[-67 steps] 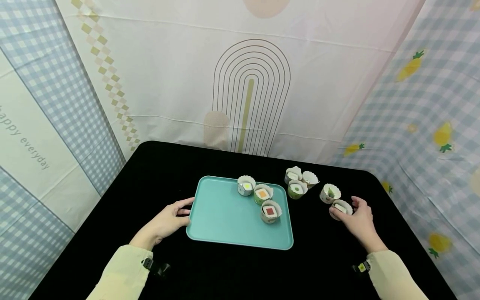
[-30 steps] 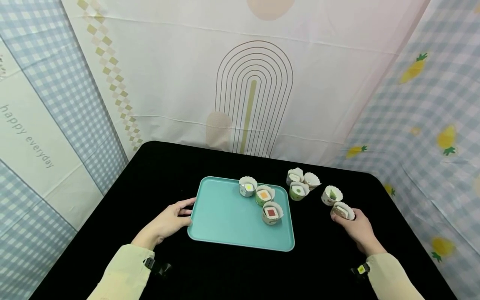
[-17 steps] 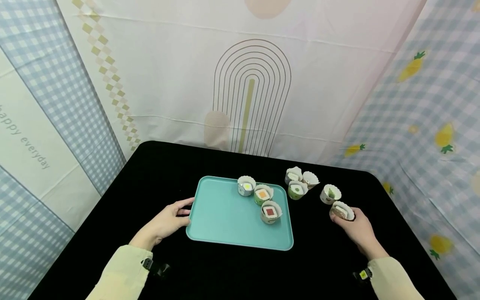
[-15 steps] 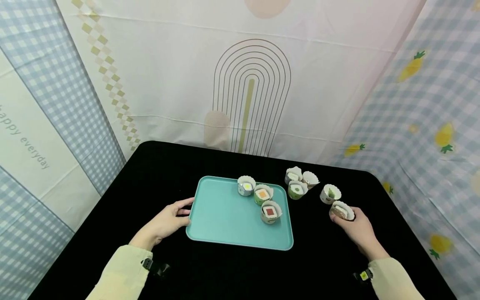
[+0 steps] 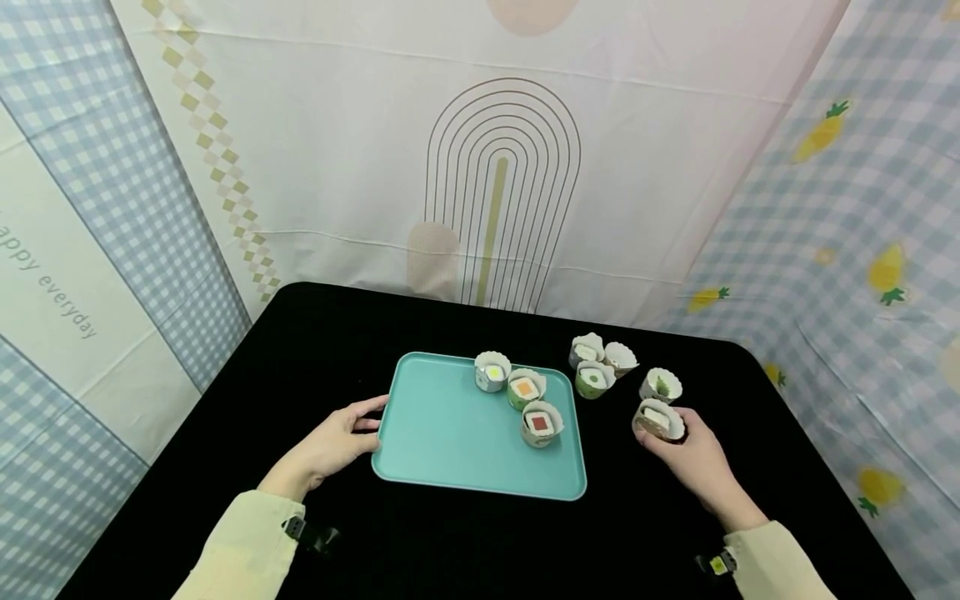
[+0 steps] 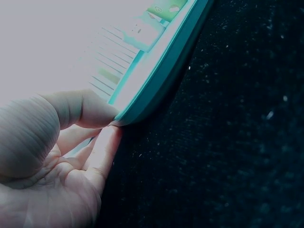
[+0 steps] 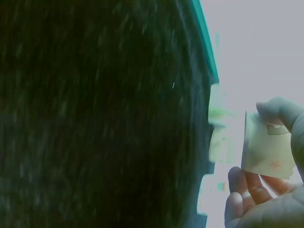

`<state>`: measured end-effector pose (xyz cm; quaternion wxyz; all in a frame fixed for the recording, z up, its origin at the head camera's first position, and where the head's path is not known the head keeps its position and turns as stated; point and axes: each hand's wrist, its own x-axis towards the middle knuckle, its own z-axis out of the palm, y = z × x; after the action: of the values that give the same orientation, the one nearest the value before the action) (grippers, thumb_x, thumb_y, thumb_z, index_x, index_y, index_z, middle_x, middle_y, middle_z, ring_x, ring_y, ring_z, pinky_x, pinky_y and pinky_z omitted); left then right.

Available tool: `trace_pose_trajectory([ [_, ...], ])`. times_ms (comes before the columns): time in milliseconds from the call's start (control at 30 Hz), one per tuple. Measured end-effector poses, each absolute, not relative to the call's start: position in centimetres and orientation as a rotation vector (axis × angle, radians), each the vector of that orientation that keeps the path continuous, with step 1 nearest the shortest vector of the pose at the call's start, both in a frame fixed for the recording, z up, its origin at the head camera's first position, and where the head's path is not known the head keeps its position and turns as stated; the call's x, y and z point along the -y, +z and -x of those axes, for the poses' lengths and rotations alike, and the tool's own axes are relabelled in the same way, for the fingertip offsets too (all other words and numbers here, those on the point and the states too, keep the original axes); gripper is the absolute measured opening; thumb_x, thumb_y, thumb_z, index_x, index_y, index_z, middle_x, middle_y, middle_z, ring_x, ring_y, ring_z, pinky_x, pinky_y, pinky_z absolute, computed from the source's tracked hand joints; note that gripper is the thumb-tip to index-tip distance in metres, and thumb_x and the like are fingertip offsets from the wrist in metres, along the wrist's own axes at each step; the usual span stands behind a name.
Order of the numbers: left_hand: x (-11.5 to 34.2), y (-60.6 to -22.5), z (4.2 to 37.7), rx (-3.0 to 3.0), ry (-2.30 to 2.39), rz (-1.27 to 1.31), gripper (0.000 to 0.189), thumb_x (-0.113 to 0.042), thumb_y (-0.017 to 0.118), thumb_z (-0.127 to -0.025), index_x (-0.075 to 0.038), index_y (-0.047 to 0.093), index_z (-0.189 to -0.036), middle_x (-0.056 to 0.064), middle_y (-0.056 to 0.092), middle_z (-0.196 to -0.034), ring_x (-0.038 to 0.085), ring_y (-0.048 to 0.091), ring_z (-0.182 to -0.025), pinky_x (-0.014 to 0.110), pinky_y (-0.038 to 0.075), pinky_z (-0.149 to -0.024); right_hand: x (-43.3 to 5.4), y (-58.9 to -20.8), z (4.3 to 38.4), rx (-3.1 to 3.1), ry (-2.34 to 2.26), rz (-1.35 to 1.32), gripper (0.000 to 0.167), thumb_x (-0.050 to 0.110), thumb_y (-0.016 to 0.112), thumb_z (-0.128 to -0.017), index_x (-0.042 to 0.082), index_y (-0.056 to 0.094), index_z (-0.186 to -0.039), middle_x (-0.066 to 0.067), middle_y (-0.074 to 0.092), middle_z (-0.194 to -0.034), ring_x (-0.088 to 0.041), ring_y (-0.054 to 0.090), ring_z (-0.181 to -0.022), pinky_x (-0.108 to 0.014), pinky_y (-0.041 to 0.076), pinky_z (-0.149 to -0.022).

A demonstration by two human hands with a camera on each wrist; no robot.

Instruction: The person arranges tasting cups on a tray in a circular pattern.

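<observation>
1. Writing: on the curtain (image 5: 105,167) to the left of the tray (image 5: 450,442), the lettering (image 5: 48,279) reads "appy everyday", running off the view's edge at its start. The paper cups carry small printed motifs. The print on the cup you hold is too faint in the right wrist view to read.
2. Your left hand (image 5: 326,450) is at the tray's left edge. The left wrist view shows you pinching its rim, thumb above and a fingertip below.
3. Your right hand (image 5: 693,458) is well to the right of the tray. You pinch the paper cup (image 5: 673,422) between thumb and fingers; a white block (image 5: 656,416) sits inside it.
4. Held cup, position: right of the tray, apart from it, well away from your left hand. In the right wrist view it shows clear of the dark tabletop.
5. On the tray, toward its right side, upright: the yellow-topped cup (image 5: 491,386), the orange-topped cup (image 5: 519,402) and the red-topped cup (image 5: 538,439).
6. Just right of the tray's far right corner: the green-dot cup (image 5: 588,390), grouped with two pale cups (image 5: 622,357).
7. Farther right of the tray: the leaf cup (image 5: 663,375). You cannot tell whether the held cup touches it.
</observation>
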<state>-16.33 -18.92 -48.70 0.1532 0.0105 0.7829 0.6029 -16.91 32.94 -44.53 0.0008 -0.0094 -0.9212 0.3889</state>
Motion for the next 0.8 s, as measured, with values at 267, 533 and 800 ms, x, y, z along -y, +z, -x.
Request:
trace_pose_trajectory([
  [267,18.8,-48.5,16.3,-2.249,1.727,-0.025,0.071,-0.002,0.062,-0.084,-0.024,0.041,-0.148,0.009,0.057,-0.129,0.025,0.051,-0.121,0.051,0.042,-0.096,-30.0,-44.0,16.5,2.901,1.185,-0.01,0.072,0.048,0.071,-0.084,0.003,0.045,-0.134,-0.017,0.054,-0.122,-0.031,0.057,-0.103,-0.043,0.049,-0.079],
  [533,18.8,-48.6,16.3,-2.259,1.726,-0.027,0.071,-0.001,0.061,-0.085,-0.024,0.04,-0.149,0.008,0.058,-0.127,0.023,0.055,-0.116,0.05,0.043,-0.094,-27.5,-44.4,15.9,2.957,1.204,-0.084,0.067,0.047,0.073,-0.082,0.008,0.049,-0.13,-0.012,0.055,-0.123,-0.028,0.057,-0.107,-0.045,0.048,-0.082],
  [800,18.8,-48.6,16.2,-2.261,1.73,-0.029,0.071,0.0,0.06,-0.085,-0.023,0.04,-0.149,0.009,0.057,-0.127,0.023,0.056,-0.114,0.05,0.044,-0.094,-25.6,-44.8,15.5,2.958,1.236,-0.132,0.06,0.044,0.077,-0.08,0.013,0.052,-0.126,-0.006,0.057,-0.119,-0.023,0.057,-0.105,-0.043,0.048,-0.084],
])
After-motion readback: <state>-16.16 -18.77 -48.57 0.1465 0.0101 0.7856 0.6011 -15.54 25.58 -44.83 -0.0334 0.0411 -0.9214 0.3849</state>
